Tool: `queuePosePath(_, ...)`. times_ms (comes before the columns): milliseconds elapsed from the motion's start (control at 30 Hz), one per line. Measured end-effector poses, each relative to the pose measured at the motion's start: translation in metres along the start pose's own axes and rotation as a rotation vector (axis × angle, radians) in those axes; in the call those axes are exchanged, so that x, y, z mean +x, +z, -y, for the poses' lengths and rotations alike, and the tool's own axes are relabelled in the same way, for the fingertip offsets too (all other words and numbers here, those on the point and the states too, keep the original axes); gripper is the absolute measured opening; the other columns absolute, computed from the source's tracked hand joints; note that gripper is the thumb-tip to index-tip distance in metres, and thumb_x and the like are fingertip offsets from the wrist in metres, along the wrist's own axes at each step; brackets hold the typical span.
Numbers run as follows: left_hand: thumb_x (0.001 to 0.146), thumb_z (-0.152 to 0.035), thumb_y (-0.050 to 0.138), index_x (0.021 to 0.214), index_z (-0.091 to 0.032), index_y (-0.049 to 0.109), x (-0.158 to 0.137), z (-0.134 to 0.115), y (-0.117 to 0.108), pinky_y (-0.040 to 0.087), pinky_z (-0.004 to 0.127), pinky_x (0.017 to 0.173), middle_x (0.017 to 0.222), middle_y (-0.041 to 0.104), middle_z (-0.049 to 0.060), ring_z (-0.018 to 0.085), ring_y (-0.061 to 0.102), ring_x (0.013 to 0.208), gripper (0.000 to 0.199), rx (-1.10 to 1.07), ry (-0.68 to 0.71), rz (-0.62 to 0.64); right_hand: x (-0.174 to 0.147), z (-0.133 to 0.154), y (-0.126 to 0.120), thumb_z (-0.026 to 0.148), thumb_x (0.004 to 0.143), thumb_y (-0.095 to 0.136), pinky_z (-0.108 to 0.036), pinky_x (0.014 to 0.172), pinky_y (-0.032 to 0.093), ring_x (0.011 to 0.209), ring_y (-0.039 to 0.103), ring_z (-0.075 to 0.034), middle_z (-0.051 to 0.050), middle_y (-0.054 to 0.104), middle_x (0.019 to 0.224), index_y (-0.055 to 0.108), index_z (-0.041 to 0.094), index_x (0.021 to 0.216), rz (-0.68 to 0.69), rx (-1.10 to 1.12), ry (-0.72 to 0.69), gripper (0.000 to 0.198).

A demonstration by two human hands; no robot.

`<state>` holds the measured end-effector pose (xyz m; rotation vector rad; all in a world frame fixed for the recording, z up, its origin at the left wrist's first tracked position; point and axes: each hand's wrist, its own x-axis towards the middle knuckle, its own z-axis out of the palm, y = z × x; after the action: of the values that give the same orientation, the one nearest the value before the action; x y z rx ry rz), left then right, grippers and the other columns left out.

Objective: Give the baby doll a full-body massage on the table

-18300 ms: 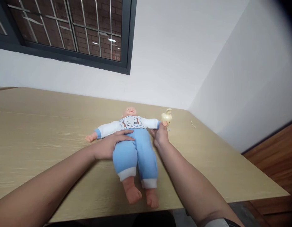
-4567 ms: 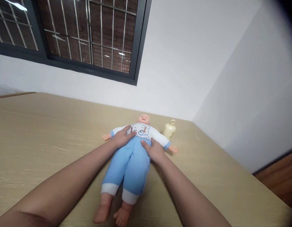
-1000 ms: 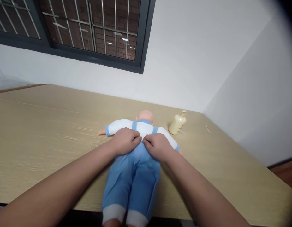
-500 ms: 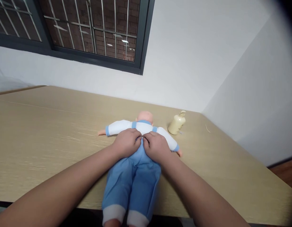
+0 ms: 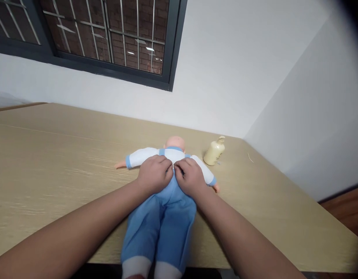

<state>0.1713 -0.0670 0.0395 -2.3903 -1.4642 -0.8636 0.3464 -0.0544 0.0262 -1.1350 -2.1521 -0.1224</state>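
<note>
A baby doll point(image 5: 163, 223) in blue overalls and a white top with blue trim lies face down on the wooden table, arms spread to both sides. Over the left of its upper back, my left hand point(image 5: 155, 173) is closed, fingers curled in toward the middle. My right hand point(image 5: 190, 176) mirrors it on the other side, also closed. Both hands touch the doll and appear to pinch its clothing along the spine; the fingertips are mostly hidden. A small gap separates the two hands. The doll's feet reach past the table's front edge.
Right of the doll's head stands a cream pump bottle point(image 5: 214, 152). A thin pale strip point(image 5: 250, 157) lies farther right on the table point(image 5: 65, 162). Behind it are a white wall point(image 5: 219, 69) and a barred window point(image 5: 109, 35).
My hands have parted slightly at the doll's back, the knuckles shifting a little. The whole view has drifted slightly, so the doll and bottle appear a bit farther left.
</note>
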Motion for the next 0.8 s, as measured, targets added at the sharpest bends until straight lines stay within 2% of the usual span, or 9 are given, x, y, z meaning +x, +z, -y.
queuePosePath(67, 0.094, -0.024, 0.045, 0.092, -0.017, 0.071, -0.002, -0.001, 0.001, 0.043, 0.039, 0.087, 0.090, 0.069, 0.010, 0.026, 0.061, 0.092, 0.028, 0.002, 0.052, -0.059, -0.001, 0.002, 0.001, 0.027, 0.096, 0.048, -0.037, 0.089, 0.042, 0.097, 0.055, -0.025, -0.010, 0.064, 0.099, 0.070, 0.019, 0.102, -0.048, -0.019, -0.022, 0.024)
queuePosePath(133, 0.093, -0.023, 0.046, 0.097, -0.016, 0.071, 0.000, 0.000, 0.002, 0.044, 0.039, 0.089, 0.094, 0.069, 0.010, 0.027, 0.060, 0.095, 0.026, -0.027, 0.054, -0.057, 0.000, 0.002, 0.001, 0.026, 0.096, 0.048, -0.038, 0.091, 0.042, 0.099, 0.055, -0.026, -0.011, 0.064, 0.102, 0.069, 0.018, 0.107, -0.045, -0.031, -0.014, 0.025)
queuePosePath(333, 0.091, -0.030, 0.049, 0.085, -0.020, 0.072, 0.016, 0.007, 0.001, 0.045, 0.036, 0.073, 0.087, 0.072, 0.006, 0.025, 0.065, 0.085, 0.026, -0.127, -0.092, 0.213, 0.010, -0.007, -0.005, 0.027, 0.096, 0.048, -0.031, 0.074, 0.040, 0.085, 0.060, -0.019, -0.003, 0.069, 0.088, 0.069, 0.022, 0.088, 0.170, -0.029, 0.082, 0.022)
queuePosePath(433, 0.091, -0.029, 0.048, 0.082, -0.021, 0.072, 0.018, 0.009, 0.002, 0.045, 0.036, 0.072, 0.085, 0.071, 0.006, 0.025, 0.065, 0.084, 0.027, -0.128, -0.081, 0.239, 0.016, -0.012, -0.006, 0.027, 0.094, 0.050, -0.029, 0.068, 0.037, 0.078, 0.061, -0.018, 0.000, 0.069, 0.080, 0.068, 0.024, 0.079, 0.259, -0.010, 0.131, 0.024)
queuePosePath(500, 0.091, -0.027, 0.047, 0.083, -0.020, 0.071, 0.016, 0.008, 0.003, 0.046, 0.036, 0.075, 0.085, 0.069, 0.007, 0.025, 0.064, 0.086, 0.025, -0.120, -0.049, 0.197, 0.016, -0.012, -0.004, 0.027, 0.093, 0.051, -0.029, 0.069, 0.039, 0.079, 0.061, -0.018, 0.000, 0.070, 0.081, 0.068, 0.024, 0.080, 0.222, 0.004, 0.140, 0.021)
queuePosePath(667, 0.092, -0.023, 0.047, 0.099, -0.015, 0.068, 0.006, 0.002, 0.005, 0.045, 0.042, 0.092, 0.098, 0.065, 0.013, 0.029, 0.058, 0.098, 0.024, -0.012, 0.047, 0.020, 0.006, -0.007, 0.006, 0.025, 0.094, 0.049, -0.034, 0.089, 0.044, 0.096, 0.063, -0.023, -0.007, 0.073, 0.100, 0.071, 0.021, 0.099, -0.058, -0.009, 0.035, 0.023)
queuePosePath(733, 0.091, -0.023, 0.047, 0.108, -0.014, 0.066, 0.004, 0.001, 0.005, 0.043, 0.044, 0.098, 0.108, 0.063, 0.015, 0.030, 0.056, 0.105, 0.027, 0.000, 0.066, -0.024, 0.002, -0.006, 0.008, 0.025, 0.094, 0.049, -0.037, 0.096, 0.044, 0.104, 0.062, -0.024, -0.008, 0.073, 0.109, 0.070, 0.020, 0.111, -0.107, -0.017, 0.006, 0.028)
queuePosePath(800, 0.090, -0.023, 0.048, 0.113, -0.013, 0.065, 0.004, 0.002, 0.006, 0.043, 0.044, 0.099, 0.111, 0.063, 0.015, 0.030, 0.056, 0.107, 0.030, -0.018, 0.055, -0.016, 0.001, -0.006, 0.008, 0.025, 0.094, 0.049, -0.038, 0.100, 0.043, 0.109, 0.061, -0.025, -0.009, 0.072, 0.115, 0.069, 0.019, 0.117, -0.104, -0.035, 0.013, 0.031)
